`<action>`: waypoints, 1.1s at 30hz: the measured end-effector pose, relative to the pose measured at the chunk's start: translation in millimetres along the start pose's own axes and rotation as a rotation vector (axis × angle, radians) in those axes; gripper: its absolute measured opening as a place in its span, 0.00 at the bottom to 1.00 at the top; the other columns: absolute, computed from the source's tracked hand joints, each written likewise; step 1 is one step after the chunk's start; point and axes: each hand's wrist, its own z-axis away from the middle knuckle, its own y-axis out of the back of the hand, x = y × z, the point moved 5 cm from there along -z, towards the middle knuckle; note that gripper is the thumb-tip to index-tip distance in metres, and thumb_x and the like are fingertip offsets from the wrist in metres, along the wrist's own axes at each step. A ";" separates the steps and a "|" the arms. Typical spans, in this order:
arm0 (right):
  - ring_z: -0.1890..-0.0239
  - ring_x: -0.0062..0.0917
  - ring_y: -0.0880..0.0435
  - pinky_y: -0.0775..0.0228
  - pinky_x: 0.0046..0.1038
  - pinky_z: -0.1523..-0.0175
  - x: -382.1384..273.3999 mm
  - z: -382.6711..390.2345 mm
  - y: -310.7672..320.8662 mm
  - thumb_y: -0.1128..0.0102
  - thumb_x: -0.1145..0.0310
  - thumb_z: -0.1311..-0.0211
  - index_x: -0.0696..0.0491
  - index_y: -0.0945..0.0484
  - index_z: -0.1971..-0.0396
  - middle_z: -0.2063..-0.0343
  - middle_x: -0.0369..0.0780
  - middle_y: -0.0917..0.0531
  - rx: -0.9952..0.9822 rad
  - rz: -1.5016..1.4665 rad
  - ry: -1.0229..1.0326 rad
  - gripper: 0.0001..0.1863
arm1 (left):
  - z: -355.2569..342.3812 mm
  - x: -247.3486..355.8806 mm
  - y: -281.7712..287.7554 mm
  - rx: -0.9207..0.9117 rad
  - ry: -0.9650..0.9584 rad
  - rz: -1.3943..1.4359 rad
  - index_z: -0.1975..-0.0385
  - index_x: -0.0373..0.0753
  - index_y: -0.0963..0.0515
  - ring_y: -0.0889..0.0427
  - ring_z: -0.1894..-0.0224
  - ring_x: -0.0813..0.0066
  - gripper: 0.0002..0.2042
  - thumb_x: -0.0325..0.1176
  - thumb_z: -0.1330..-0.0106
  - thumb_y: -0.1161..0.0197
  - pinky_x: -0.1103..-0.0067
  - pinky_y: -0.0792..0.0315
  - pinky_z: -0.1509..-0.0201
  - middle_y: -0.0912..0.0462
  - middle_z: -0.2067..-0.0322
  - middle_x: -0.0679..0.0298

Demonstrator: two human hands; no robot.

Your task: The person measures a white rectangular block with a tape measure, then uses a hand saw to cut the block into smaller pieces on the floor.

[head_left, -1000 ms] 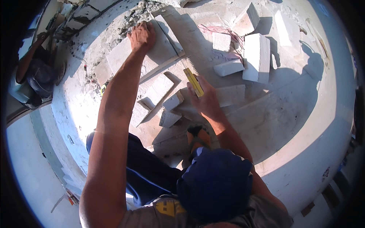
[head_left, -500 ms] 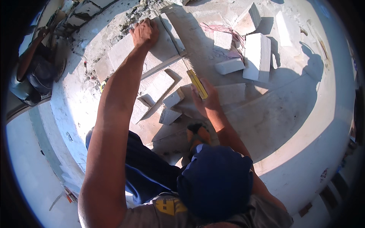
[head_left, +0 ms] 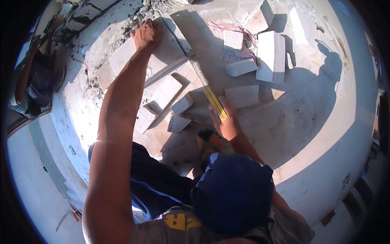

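My right hand is closed around the yellow handle of a hand saw. The saw's toothed blade runs away from me, its far part in a straight cut along a large white block. On the right of that cut lies a narrow strip of block. My left hand bears down on the large block, fingers curled over its far edge. Smaller cut pieces, such as a flat offcut and a small chunk, lie on the near side of the block.
White blocks and a pinkish cloth lie to the right. Rubble borders the far side. A person in dark clothes is at the far left. Below me show a blue cap and an orange-and-dark shoe.
My right hand has drawn the saw back toward me, so more toothed blade shows near the block. My left hand stays on the block; the whole view has shifted slightly.
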 end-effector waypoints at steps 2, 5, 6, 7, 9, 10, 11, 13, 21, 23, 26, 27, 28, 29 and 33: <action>0.71 0.36 0.13 0.22 0.35 0.63 -2.6 61.7 25.1 0.37 0.73 0.28 0.57 0.23 0.48 0.72 0.45 0.18 -0.100 0.010 -0.199 0.12 | 0.8 -14.7 1.2 -0.003 0.007 -0.022 0.47 0.41 0.18 0.25 0.32 0.54 0.26 0.55 0.20 0.55 0.48 0.45 0.24 0.15 0.42 0.57; 0.70 0.37 0.12 0.22 0.36 0.62 0.4 61.6 31.7 0.37 0.72 0.28 0.57 0.23 0.48 0.71 0.45 0.17 -0.079 -0.040 -0.196 0.13 | 0.9 4.0 0.5 -0.028 -0.034 -0.004 0.49 0.41 0.17 0.25 0.32 0.54 0.25 0.54 0.20 0.55 0.48 0.44 0.24 0.15 0.43 0.57; 0.70 0.41 0.12 0.22 0.37 0.63 -1.6 36.9 22.3 0.37 0.71 0.27 0.57 0.23 0.48 0.70 0.46 0.16 -0.056 -0.044 -0.137 0.12 | 1.0 5.0 -1.3 -0.042 -0.045 0.019 0.49 0.41 0.17 0.25 0.32 0.54 0.25 0.54 0.20 0.55 0.49 0.44 0.24 0.15 0.43 0.57; 0.70 0.44 0.13 0.23 0.37 0.63 -3.2 11.5 11.1 0.37 0.71 0.27 0.58 0.23 0.49 0.70 0.47 0.16 -0.038 -0.048 -0.079 0.12 | -1.1 7.0 -1.8 -0.048 -0.060 0.042 0.49 0.41 0.17 0.25 0.32 0.54 0.25 0.54 0.20 0.54 0.49 0.44 0.24 0.15 0.43 0.57; 0.69 0.49 0.14 0.23 0.37 0.63 -5.0 -30.6 -13.2 0.36 0.71 0.28 0.58 0.23 0.51 0.69 0.49 0.16 -0.046 -0.023 -0.060 0.11 | -0.8 3.1 -0.3 -0.005 -0.068 0.034 0.50 0.40 0.17 0.25 0.33 0.53 0.24 0.53 0.20 0.54 0.48 0.43 0.24 0.15 0.44 0.55; 0.69 0.51 0.15 0.23 0.38 0.63 -5.9 -36.2 -14.0 0.36 0.72 0.28 0.58 0.23 0.51 0.69 0.50 0.16 -0.035 -0.011 -0.071 0.11 | -3.6 7.4 -0.2 -0.020 -0.060 0.038 0.50 0.40 0.17 0.25 0.33 0.53 0.24 0.53 0.20 0.54 0.47 0.43 0.24 0.15 0.44 0.55; 0.68 0.53 0.15 0.23 0.38 0.63 -4.8 -37.2 -12.7 0.35 0.72 0.28 0.58 0.23 0.52 0.69 0.50 0.16 -0.031 0.001 -0.085 0.10 | -3.0 9.4 -3.0 -0.039 -0.046 0.041 0.50 0.40 0.17 0.25 0.33 0.52 0.24 0.53 0.20 0.55 0.47 0.43 0.24 0.15 0.44 0.54; 0.67 0.52 0.13 0.22 0.38 0.62 -3.3 -3.6 -4.3 0.35 0.71 0.28 0.58 0.22 0.52 0.70 0.51 0.16 -0.042 -0.026 -0.033 0.11 | -1.6 -4.4 -2.6 -0.048 -0.011 0.010 0.48 0.42 0.18 0.24 0.33 0.52 0.25 0.55 0.20 0.56 0.48 0.42 0.26 0.15 0.44 0.52; 0.65 0.51 0.12 0.20 0.39 0.60 9.4 -3.8 -1.4 0.35 0.67 0.28 0.56 0.22 0.48 0.68 0.51 0.15 -0.049 0.051 -0.142 0.14 | 4.3 14.3 1.9 -0.053 -0.061 0.097 0.49 0.39 0.18 0.24 0.33 0.53 0.24 0.52 0.20 0.55 0.46 0.44 0.24 0.15 0.44 0.54; 0.64 0.50 0.12 0.20 0.40 0.59 -0.9 -26.1 -12.9 0.35 0.66 0.28 0.56 0.22 0.48 0.68 0.50 0.15 -0.053 0.017 -0.111 0.15 | -0.2 8.7 1.6 -0.022 -0.073 0.058 0.49 0.40 0.17 0.23 0.34 0.52 0.24 0.53 0.20 0.55 0.46 0.43 0.25 0.14 0.45 0.53; 0.64 0.49 0.11 0.20 0.40 0.57 6.9 -0.2 -8.8 0.35 0.66 0.28 0.55 0.22 0.47 0.67 0.50 0.14 -0.051 0.000 -0.127 0.15 | 1.0 -0.9 -3.4 -0.040 -0.057 0.014 0.49 0.42 0.17 0.21 0.36 0.51 0.25 0.54 0.19 0.55 0.47 0.40 0.28 0.14 0.46 0.51; 0.63 0.48 0.11 0.20 0.40 0.57 16.9 34.1 3.5 0.36 0.67 0.28 0.56 0.22 0.47 0.66 0.50 0.14 -0.070 0.055 -0.174 0.15 | -0.1 -1.2 -4.3 -0.027 -0.051 0.020 0.49 0.42 0.17 0.21 0.36 0.51 0.25 0.54 0.19 0.55 0.47 0.40 0.28 0.14 0.46 0.51; 0.64 0.47 0.10 0.20 0.39 0.57 16.6 68.0 16.0 0.36 0.67 0.28 0.56 0.22 0.47 0.67 0.50 0.14 -0.067 0.055 -0.217 0.14 | -0.7 -9.5 -2.3 -0.008 -0.033 0.013 0.49 0.42 0.17 0.21 0.36 0.51 0.25 0.54 0.19 0.55 0.48 0.40 0.29 0.14 0.46 0.51; 0.64 0.47 0.10 0.20 0.38 0.58 10.9 84.3 26.7 0.36 0.67 0.28 0.56 0.22 0.48 0.67 0.50 0.14 -0.055 0.060 -0.259 0.14 | -3.7 -8.9 -1.3 0.023 -0.043 -0.010 0.49 0.42 0.17 0.21 0.36 0.51 0.25 0.54 0.19 0.55 0.48 0.39 0.29 0.14 0.46 0.50; 0.65 0.48 0.11 0.21 0.39 0.61 9.0 35.6 16.0 0.36 0.68 0.27 0.56 0.23 0.50 0.69 0.51 0.15 -0.020 -0.028 -0.137 0.12 | -0.2 10.4 -4.0 -0.001 -0.068 0.009 0.49 0.41 0.16 0.22 0.36 0.52 0.25 0.54 0.19 0.56 0.51 0.40 0.28 0.14 0.47 0.50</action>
